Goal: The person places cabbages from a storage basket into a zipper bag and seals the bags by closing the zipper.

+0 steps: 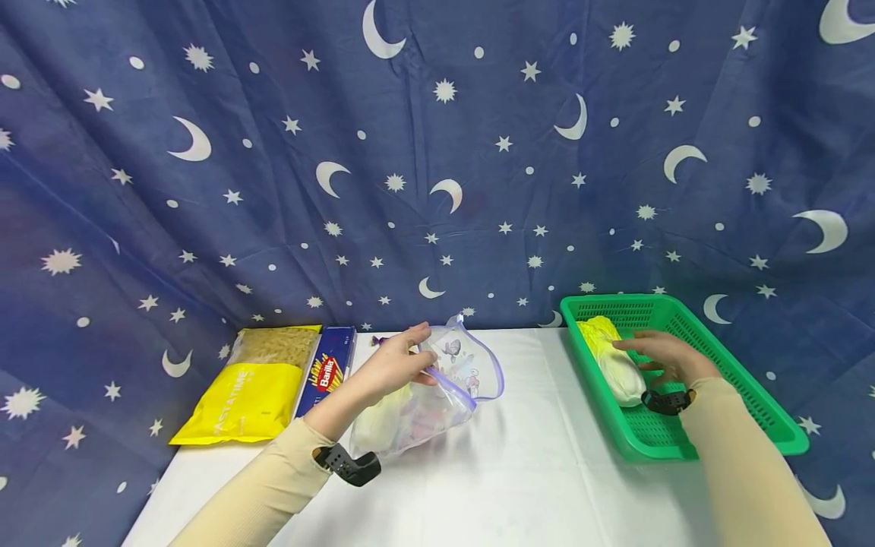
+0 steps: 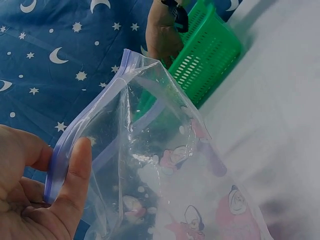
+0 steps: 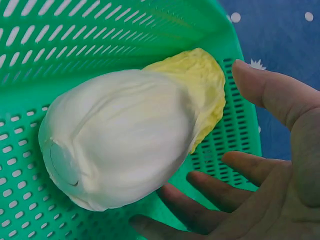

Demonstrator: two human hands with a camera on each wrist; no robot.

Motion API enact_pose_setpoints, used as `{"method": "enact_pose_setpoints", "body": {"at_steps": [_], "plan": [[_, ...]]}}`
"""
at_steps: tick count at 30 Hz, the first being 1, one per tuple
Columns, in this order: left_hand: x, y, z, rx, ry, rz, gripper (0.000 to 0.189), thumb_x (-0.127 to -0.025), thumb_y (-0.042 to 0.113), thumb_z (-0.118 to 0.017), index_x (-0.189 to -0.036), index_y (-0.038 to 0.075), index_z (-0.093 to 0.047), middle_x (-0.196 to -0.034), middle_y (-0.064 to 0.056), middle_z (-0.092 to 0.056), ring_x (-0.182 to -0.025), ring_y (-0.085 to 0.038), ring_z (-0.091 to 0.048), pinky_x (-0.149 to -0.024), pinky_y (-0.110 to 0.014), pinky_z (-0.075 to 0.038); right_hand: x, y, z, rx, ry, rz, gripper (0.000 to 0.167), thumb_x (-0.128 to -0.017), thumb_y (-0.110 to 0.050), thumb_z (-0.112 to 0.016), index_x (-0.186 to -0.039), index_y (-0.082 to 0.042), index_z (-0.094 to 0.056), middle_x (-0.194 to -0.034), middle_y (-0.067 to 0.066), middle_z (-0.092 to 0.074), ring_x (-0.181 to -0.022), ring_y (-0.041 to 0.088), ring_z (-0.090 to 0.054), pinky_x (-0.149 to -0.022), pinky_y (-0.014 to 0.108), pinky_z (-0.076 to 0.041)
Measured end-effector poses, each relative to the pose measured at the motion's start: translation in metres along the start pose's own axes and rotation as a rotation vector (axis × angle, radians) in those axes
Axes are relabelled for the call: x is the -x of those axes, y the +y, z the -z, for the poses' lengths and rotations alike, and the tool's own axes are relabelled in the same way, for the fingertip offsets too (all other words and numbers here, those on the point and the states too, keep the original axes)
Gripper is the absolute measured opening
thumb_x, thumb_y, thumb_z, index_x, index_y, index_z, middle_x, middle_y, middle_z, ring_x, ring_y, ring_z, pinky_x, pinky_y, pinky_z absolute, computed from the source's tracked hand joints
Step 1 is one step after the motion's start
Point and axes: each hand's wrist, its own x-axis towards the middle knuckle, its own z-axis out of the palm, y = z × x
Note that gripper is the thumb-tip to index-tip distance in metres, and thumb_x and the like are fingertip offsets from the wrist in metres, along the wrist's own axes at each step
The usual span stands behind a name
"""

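One cabbage at the basket's left edge seems firm; cup its middle. Right hand spread; left hand pinches bag.

The bag is glossy clear plastic, the basket smooth plastic, the cabbage smooth with rough leaves.

Head camera: high, widest, farthest back; faces forward and down across white tablecloth to moon-and-star curtain. Left wrist camera: close at left hand, rolled sideways, looking through clear zip bag toward green basket beyond. Right wrist camera: close, angled down into that basket; napa cabbage fills mid-frame, shared with head view. Basket and right hand appear in all three.
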Motion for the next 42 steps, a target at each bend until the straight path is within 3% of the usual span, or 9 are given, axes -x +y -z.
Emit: {"method": "enact_pose_setpoints", "body": {"at_steps": [3, 13, 17, 26, 34, 42], "plan": [[0.0, 0.0, -0.001, -0.009, 0.002, 0.001, 0.063, -0.096, 0.005, -0.061, -0.153, -0.007, -0.038, -0.167, -0.01, -0.026, -0.069, -0.014, -0.068, -0.071, -0.03, -0.063, -0.001, 0.003, 0.001, -0.012, -0.021, -0.018, 0.104, -0.101, -0.045, -0.06, -0.159, 0.005, 0.01, -0.162, 0.038, 0.004, -0.143, 0.063, -0.015, -0.106, 0.075, -0.036], [0.001, 0.001, -0.001, -0.015, -0.001, -0.001, 0.063, -0.096, 0.004, -0.061, -0.153, -0.008, -0.037, -0.167, -0.01, -0.026, -0.068, -0.014, -0.067, -0.074, -0.035, -0.064, -0.005, 0.017, 0.001, 0.019, -0.029, -0.04, 0.094, -0.099, -0.046, -0.062, -0.158, 0.008, -0.013, -0.158, 0.041, -0.011, -0.139, 0.059, -0.028, -0.105, 0.066, -0.044], [0.001, 0.001, -0.001, -0.018, 0.0, -0.001, 0.063, -0.096, 0.004, -0.061, -0.153, -0.008, -0.037, -0.167, -0.011, -0.027, -0.069, -0.014, -0.068, -0.074, -0.035, -0.064, -0.008, 0.021, 0.001, 0.006, -0.036, -0.044, 0.094, -0.099, -0.047, -0.064, -0.158, 0.008, -0.016, -0.157, 0.042, -0.012, -0.138, 0.06, -0.029, -0.106, 0.069, -0.042], [0.001, 0.0, -0.002, -0.015, -0.004, -0.008, 0.063, -0.095, 0.003, -0.06, -0.153, -0.009, -0.037, -0.167, -0.012, -0.026, -0.069, -0.013, -0.067, -0.072, -0.032, -0.063, -0.014, 0.028, 0.0, -0.042, -0.053, -0.048, 0.099, -0.098, -0.044, -0.066, -0.161, 0.005, -0.006, -0.16, 0.04, -0.007, -0.14, 0.061, -0.023, -0.109, 0.069, -0.038], [0.001, 0.001, -0.002, -0.026, -0.002, 0.002, 0.064, -0.095, 0.004, -0.061, -0.153, -0.008, -0.037, -0.167, -0.011, -0.026, -0.069, -0.014, -0.067, -0.078, -0.042, -0.063, -0.015, 0.031, -0.001, -0.061, -0.077, -0.037, 0.102, -0.098, -0.042, -0.066, -0.162, 0.0, 0.0, -0.162, 0.036, -0.001, -0.142, 0.061, -0.017, -0.11, 0.068, -0.037], [0.0, 0.001, -0.003, -0.032, -0.007, 0.001, 0.064, -0.095, 0.004, -0.061, -0.154, -0.007, -0.038, -0.167, -0.011, -0.026, -0.069, -0.014, -0.067, -0.078, -0.041, -0.064, -0.016, 0.033, -0.001, -0.036, -0.077, -0.021, 0.102, -0.098, -0.046, -0.064, -0.162, 0.0, 0.0, -0.162, 0.036, -0.002, -0.141, 0.06, -0.021, -0.106, 0.063, -0.044]]}}
